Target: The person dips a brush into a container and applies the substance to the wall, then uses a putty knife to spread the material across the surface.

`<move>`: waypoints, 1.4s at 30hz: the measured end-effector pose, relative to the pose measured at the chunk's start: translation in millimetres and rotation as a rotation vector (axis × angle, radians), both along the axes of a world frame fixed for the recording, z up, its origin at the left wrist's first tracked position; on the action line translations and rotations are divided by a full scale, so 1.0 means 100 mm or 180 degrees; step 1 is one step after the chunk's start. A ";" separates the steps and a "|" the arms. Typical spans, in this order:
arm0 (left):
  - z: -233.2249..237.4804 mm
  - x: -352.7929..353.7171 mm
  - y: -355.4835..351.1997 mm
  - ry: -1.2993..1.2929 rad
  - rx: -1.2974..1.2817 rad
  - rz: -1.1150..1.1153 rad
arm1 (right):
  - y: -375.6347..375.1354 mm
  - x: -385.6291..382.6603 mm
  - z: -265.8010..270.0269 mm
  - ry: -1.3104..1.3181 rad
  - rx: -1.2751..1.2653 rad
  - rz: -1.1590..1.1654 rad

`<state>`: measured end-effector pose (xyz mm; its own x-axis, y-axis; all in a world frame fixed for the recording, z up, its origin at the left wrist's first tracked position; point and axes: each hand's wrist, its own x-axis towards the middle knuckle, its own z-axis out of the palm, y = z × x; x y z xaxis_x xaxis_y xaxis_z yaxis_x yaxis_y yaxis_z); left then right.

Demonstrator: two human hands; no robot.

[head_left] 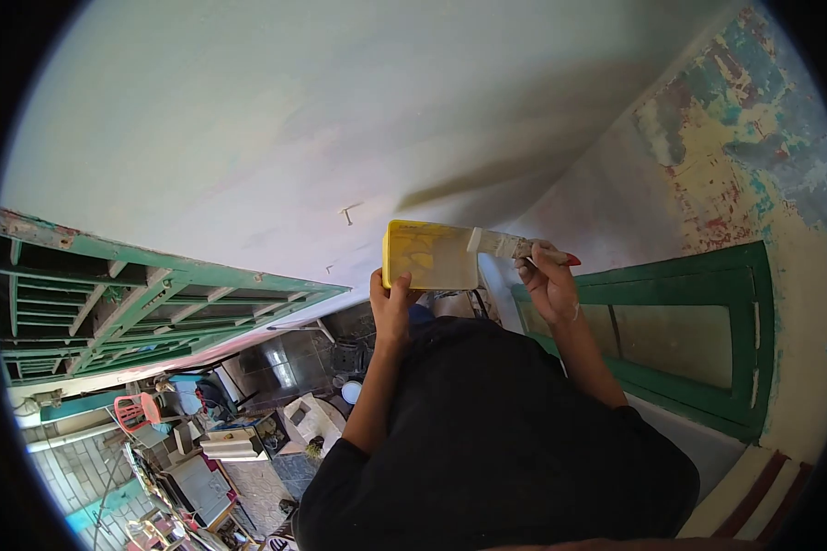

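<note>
1. Yellow plastic sits at the centre. The left hand (390,308) has its grip closed on the lower edge of a yellow tub (429,255), with the thumb pressed on the near face and the other fingers hidden behind it. The tub is held up in front of the wall, its broad side facing the camera.
2. The right hand (549,285) has its grip wrapped tight round the handle of a brush (505,244). The brush lies nearly level and points left, and its pale head meets the tub's upper right corner. The tub covers the bristles, so they may be dipped inside it, but that cannot be told for sure.
3. Both forearms rise from a black shirt (496,441), which fills the bottom middle and blocks whatever lies beneath it.
4. Behind the hands spreads a smooth white wall (294,138). A small bent nail (347,214) sticks out left of the tub, and a long shadow streak runs just above the brush.
5. To the right stands a green window frame (680,340) with cloudy panes, and the right forearm crosses its left end. Above it is a patch of peeling paint (735,138) in red, yellow and blue-green.
6. To the left a green slatted shutter (110,303) juts from the wall.
7. Far below on the left is a dark tiled floor (285,363) crowded with clutter. A red chair (138,410) stands out, and the rest is too small to name.
</note>
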<state>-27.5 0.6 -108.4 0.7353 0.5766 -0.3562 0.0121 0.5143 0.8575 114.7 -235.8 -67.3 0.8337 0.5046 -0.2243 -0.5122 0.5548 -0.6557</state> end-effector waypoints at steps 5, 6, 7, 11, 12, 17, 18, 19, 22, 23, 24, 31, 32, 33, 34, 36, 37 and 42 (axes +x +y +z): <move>-0.17 -0.14 0.13 0.0101 -0.0067 0.0084 | 0.27 -0.03 0.04 -0.0080 -0.0054 0.0140; -0.19 -0.17 0.15 0.0105 -0.0108 0.0145 | 0.34 -0.04 0.07 -0.0326 -0.0285 0.0192; -0.21 -0.21 0.18 0.0105 -0.0102 0.0165 | 0.43 -0.06 0.14 -0.0326 -0.0278 0.0211; -0.29 -0.38 0.28 0.0342 0.0084 0.0205 | 0.81 -0.10 0.35 -0.2777 -0.1380 0.0019; -0.33 -0.42 0.30 0.0337 0.0111 0.0257 | 0.90 -0.09 0.37 -0.3939 -0.1480 -0.0152; -0.43 -0.56 0.36 0.0202 0.0050 0.0409 | 1.29 -0.07 0.26 -0.6055 -0.1233 -0.0372; -0.43 -0.59 0.36 0.0244 0.0024 0.0476 | 1.34 -0.04 0.21 -0.6058 -0.1210 -0.0367; -0.44 -0.61 0.37 0.0243 0.0033 0.0495 | 1.39 -0.02 0.16 -0.6175 -0.1147 -0.0335; -0.41 -0.66 0.38 0.0188 0.0012 0.0596 | 1.50 0.03 0.11 -0.6269 -0.1047 -0.0322; -0.39 -0.67 0.38 0.0107 -0.0015 0.0702 | 1.53 0.04 0.11 -0.6252 -0.1029 -0.0347; -0.37 -0.67 0.38 0.0027 -0.0041 0.0807 | 1.55 0.04 0.11 -0.6258 -0.1010 -0.0340; -0.37 -0.69 0.40 0.0009 -0.0071 0.0840 | 1.66 0.08 0.07 -0.6239 -0.1016 -0.0329; -0.40 -0.68 0.42 -0.0006 -0.0068 0.0821 | 1.66 0.10 0.05 -0.6239 -0.1060 -0.0324; -0.41 -0.68 0.42 -0.0020 -0.0067 0.0807 | 1.62 0.11 0.05 -0.6239 -0.1071 -0.0320; -0.41 -0.68 0.42 -0.0021 -0.0072 0.0806 | 1.57 0.13 0.06 -0.6255 -0.1211 -0.0340; -0.41 -0.68 0.44 -0.0053 -0.0077 0.0801 | 1.51 0.12 0.08 -0.6271 -0.1343 -0.0352; -0.41 -0.67 0.44 -0.0057 -0.0082 0.0805 | 1.49 0.10 0.09 -0.6298 -0.1300 -0.0402; -0.41 -0.62 0.45 0.0070 -0.0049 0.0778 | 1.65 0.05 0.19 -0.6271 -0.1073 -0.0530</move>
<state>-89.8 46.1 -149.2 0.5665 0.7309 -0.3807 -0.0956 0.5171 0.8506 119.9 -70.7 -48.4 0.0341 0.5521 0.8331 0.9382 0.2696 -0.2170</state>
